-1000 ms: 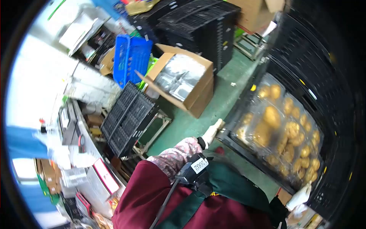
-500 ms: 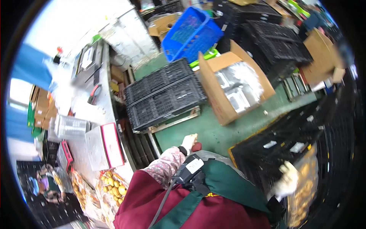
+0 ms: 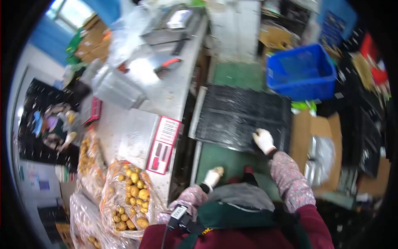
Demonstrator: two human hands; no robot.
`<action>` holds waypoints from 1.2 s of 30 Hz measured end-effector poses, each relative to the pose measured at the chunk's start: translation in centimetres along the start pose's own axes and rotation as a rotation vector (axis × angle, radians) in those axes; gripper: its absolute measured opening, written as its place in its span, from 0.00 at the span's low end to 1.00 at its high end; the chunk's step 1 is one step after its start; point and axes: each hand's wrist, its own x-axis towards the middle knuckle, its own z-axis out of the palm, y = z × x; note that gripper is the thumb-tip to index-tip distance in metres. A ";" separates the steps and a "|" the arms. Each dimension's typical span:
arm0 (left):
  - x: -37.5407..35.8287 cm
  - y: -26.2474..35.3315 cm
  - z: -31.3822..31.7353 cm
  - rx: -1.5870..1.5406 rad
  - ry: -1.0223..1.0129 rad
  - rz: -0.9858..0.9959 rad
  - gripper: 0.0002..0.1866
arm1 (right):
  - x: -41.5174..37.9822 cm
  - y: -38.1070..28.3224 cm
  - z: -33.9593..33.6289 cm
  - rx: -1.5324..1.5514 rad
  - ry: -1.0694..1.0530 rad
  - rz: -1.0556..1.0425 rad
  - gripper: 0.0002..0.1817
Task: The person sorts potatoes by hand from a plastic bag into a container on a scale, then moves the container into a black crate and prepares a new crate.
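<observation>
My right hand (image 3: pixel 264 141), in a white glove, is at the near edge of a black plastic crate (image 3: pixel 242 114). Its fingers are apart and overlap the crate's top. The crate lies low on the green floor, beside the metal table. Close to my body hangs my left hand (image 3: pixel 212 177), also gloved, with its fingers curled together. Tan colour shows at its fingertips; whether that is a held thing or a stained glove, I cannot tell. To its left, a clear bag of potatoes (image 3: pixel 134 191) leans at the table's corner.
The metal table (image 3: pixel 166 97) carries a red-edged flat box (image 3: pixel 163 145), clear plastic containers (image 3: pixel 118 87) and a red-handled tool (image 3: pixel 169 65). Right of the crate stand a blue basket (image 3: pixel 300 85) and an open cardboard box (image 3: pixel 300 145) with clear packaging. More bagged potatoes (image 3: pixel 86 155) are at left.
My view has swung left, toward the table. My right hand has moved from beside the bagged potatoes at right to the black crate's near edge. The left hand stays low before my body.
</observation>
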 end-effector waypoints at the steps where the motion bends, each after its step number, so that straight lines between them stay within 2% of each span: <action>1: 0.5 -1.3 -0.1 0.526 -0.020 0.213 0.16 | 2.2 -1.3 -0.5 -0.047 -0.141 0.065 0.22; 2: 0.5 -2.5 0.5 0.459 0.095 0.323 0.14 | 4.6 0.5 2.4 -0.064 -0.059 -0.025 0.23; 3: 0.6 -0.9 0.3 0.104 0.095 0.037 0.14 | 6.8 0.7 3.7 -0.083 -0.077 -0.037 0.24; 4: 0.9 2.4 -0.5 -0.109 0.111 -0.250 0.17 | 8.8 1.3 5.3 -0.114 -0.053 -0.095 0.25; 5: 1.7 4.6 -1.0 -0.280 0.156 -0.452 0.20 | 10.3 2.0 6.5 -0.150 -0.026 -0.137 0.26; 7: 3.5 6.1 -1.6 -0.236 0.144 -0.482 0.21 | 13.0 3.3 8.7 -0.217 -0.095 -0.140 0.29; 9: 5.6 6.4 -1.5 -0.197 0.160 -0.514 0.21 | 14.6 2.6 8.0 -0.339 -0.341 -0.083 0.32; 11: 8.4 7.7 -2.0 -0.147 0.176 -0.463 0.22 | 16.2 2.0 7.3 -0.446 -0.471 -0.066 0.37; 13: 11.9 10.4 -3.3 0.215 0.161 -0.237 0.21 | 18.8 0.4 3.0 -0.362 -0.728 -0.097 0.37; 14: 14.2 10.4 -3.4 0.232 0.192 -0.161 0.21 | 20.0 0.0 1.0 -0.335 -0.697 -0.180 0.34; 15: 16.6 11.5 -3.7 0.269 0.158 -0.188 0.23 | 21.2 -1.4 -2.3 -0.293 -0.657 -0.210 0.30; 16: 19.3 11.6 -3.5 0.391 0.221 -0.099 0.27 | 22.8 -0.9 -3.6 -0.266 -0.471 -0.302 0.26; 17: 21.8 12.4 -3.6 0.520 0.208 -0.076 0.31 | 24.1 -1.8 -6.1 -0.206 -0.390 -0.302 0.22; 19: 26.5 13.1 -4.2 0.725 0.072 -0.076 0.38 | 26.6 -3.2 -9.2 -0.167 -0.256 -0.301 0.16; 20: 28.3 13.4 -4.7 0.799 -0.009 -0.114 0.40 | 28.1 -2.3 -8.8 -0.063 -0.031 -0.405 0.13; 21: 29.7 13.7 -4.9 0.869 -0.093 -0.150 0.42 | 29.7 -1.6 -8.5 -0.123 0.070 -0.369 0.12; 23: 31.3 14.8 -5.5 0.945 -0.102 -0.149 0.43 | 31.1 -1.2 -8.7 -0.189 0.076 -0.359 0.13; 24: 31.9 15.8 -5.9 0.922 -0.169 -0.195 0.42 | 30.9 -1.2 -8.5 -0.157 0.128 -0.450 0.13; 25: 32.0 16.0 -5.9 0.821 -0.144 -0.222 0.41 | 30.0 -1.6 -8.2 -0.127 0.170 -0.533 0.14; 26: 32.0 15.5 -5.3 0.873 -0.052 -0.211 0.40 | 28.9 -2.2 -7.8 -0.090 0.250 -0.637 0.16; 27: 31.9 16.4 -6.2 0.824 -0.069 -0.179 0.37 | 27.3 -3.2 -8.0 -0.087 0.295 -0.692 0.16; 29: 30.2 19.0 -7.6 0.674 0.104 -0.017 0.29 | 23.8 -3.8 -8.1 -0.037 0.131 -0.720 0.14; 31: 27.5 21.8 -9.6 0.678 -0.032 -0.007 0.26 | 20.5 -1.8 -6.2 0.028 -0.061 -0.676 0.10; 32: 26.2 23.5 -10.7 0.708 -0.158 -0.056 0.26 | 19.1 -0.1 -4.4 0.098 -0.115 -0.652 0.09; 33: 25.2 23.8 -11.3 0.741 -0.279 -0.032 0.27 | 17.3 1.9 -2.5 0.056 -0.228 -0.569 0.07; 34: 24.6 23.0 -11.4 0.745 -0.462 -0.020 0.28 | 15.7 3.2 -1.1 0.023 -0.296 -0.576 0.07; 35: 25.1 23.0 -11.3 0.704 -0.771 -0.165 0.31 | 14.3 4.3 0.1 -0.007 -0.363 -0.592 0.07; 36: 25.9 22.9 -10.9 0.645 -0.930 -0.342 0.31 | 12.9 5.3 1.5 -0.037 -0.406 -0.606 0.07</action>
